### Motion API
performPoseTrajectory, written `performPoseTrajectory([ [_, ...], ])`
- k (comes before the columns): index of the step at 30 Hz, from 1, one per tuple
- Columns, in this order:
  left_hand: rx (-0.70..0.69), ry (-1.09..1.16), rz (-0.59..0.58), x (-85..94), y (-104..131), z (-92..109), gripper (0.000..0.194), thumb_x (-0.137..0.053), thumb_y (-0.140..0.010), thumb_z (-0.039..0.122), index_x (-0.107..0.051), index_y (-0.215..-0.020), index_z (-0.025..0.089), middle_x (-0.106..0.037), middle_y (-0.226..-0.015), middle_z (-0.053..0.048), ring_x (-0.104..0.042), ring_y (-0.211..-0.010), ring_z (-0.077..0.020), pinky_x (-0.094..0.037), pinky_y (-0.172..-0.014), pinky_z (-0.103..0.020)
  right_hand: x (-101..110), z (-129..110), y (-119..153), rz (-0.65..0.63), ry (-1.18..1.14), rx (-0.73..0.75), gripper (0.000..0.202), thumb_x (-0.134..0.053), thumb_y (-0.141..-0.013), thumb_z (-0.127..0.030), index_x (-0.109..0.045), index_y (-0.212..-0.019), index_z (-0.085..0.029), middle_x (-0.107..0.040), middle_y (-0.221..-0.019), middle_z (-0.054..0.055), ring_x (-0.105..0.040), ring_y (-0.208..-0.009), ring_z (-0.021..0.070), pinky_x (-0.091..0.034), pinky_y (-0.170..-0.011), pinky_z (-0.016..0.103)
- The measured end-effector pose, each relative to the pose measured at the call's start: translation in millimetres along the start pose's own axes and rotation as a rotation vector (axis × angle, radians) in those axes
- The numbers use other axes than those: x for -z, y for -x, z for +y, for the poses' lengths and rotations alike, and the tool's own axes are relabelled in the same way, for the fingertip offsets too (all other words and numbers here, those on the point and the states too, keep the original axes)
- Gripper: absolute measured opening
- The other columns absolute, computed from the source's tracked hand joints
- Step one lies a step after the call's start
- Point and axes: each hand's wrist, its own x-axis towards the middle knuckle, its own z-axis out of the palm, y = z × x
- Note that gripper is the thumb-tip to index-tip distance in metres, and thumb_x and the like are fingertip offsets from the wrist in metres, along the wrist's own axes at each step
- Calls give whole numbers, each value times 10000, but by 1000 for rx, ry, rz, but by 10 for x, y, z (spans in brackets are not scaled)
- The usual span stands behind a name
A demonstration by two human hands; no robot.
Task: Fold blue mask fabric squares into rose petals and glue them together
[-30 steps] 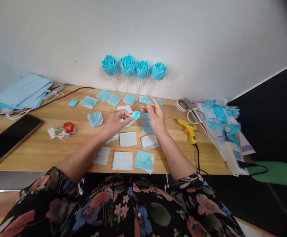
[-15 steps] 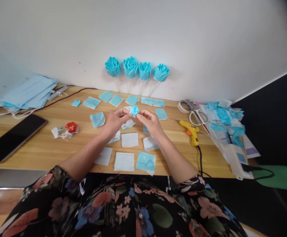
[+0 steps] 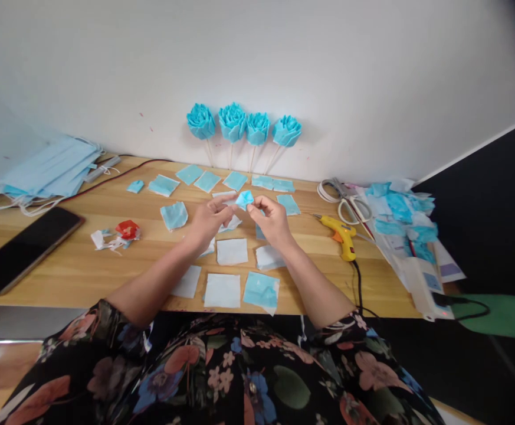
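A small folded piece of blue fabric (image 3: 244, 200) is pinched in the fingers of my right hand (image 3: 271, 221). My left hand (image 3: 213, 220) is beside it, its index finger stretched out towards the piece and its fingers apart. Below and around my hands lie several blue squares (image 3: 174, 216) and white squares (image 3: 232, 251) on the wooden table (image 3: 142, 271). A small folded blue piece (image 3: 135, 186) rests at the left. Four blue flowers on sticks, one of them a round bloom (image 3: 232, 122), lean against the wall.
At the left are a stack of masks (image 3: 51, 168), a black phone (image 3: 27, 251) and a red scrap (image 3: 128, 229). To the right lie a yellow glue gun (image 3: 342, 236), scissors (image 3: 350, 206), blue scraps (image 3: 401, 209) and a white power strip (image 3: 424, 286).
My left fingers have come off the blue piece and spread. The piece has shifted slightly right and now sits in my right fingers, showing a more pointed shape.
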Motion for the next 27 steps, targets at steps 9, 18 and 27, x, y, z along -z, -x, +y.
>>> performPoseTrajectory([
  [9,2,-42,-83,61,-44,-13,353,-784,-683,396,-700,-947,177,-467,-542,64,-397,-525,-85,-297,-528,-239,9,42,-3,-2,-50,-27,224,-603,-820,-385,-552,-692,-208,-496,-660,-33,-439,-643,120,-388,-661,271],
  [18,-24,-16,-89,50,-45,-15,310,-773,-670,426,-591,-713,178,-515,-599,35,-418,-545,-83,-324,-529,-233,16,101,-27,-19,-117,-69,281,-659,-827,-438,-731,-992,-222,-710,-883,20,-635,-844,183,-511,-820,331],
  [27,-41,-77,-139,47,-27,-32,234,-737,-717,365,-609,-729,169,-544,-624,34,-434,-556,-80,-310,-546,-232,100,85,-42,-115,-248,-38,509,-668,-850,-484,-628,-1314,-277,-716,-1176,51,-654,-1122,220,-505,-1016,387],
])
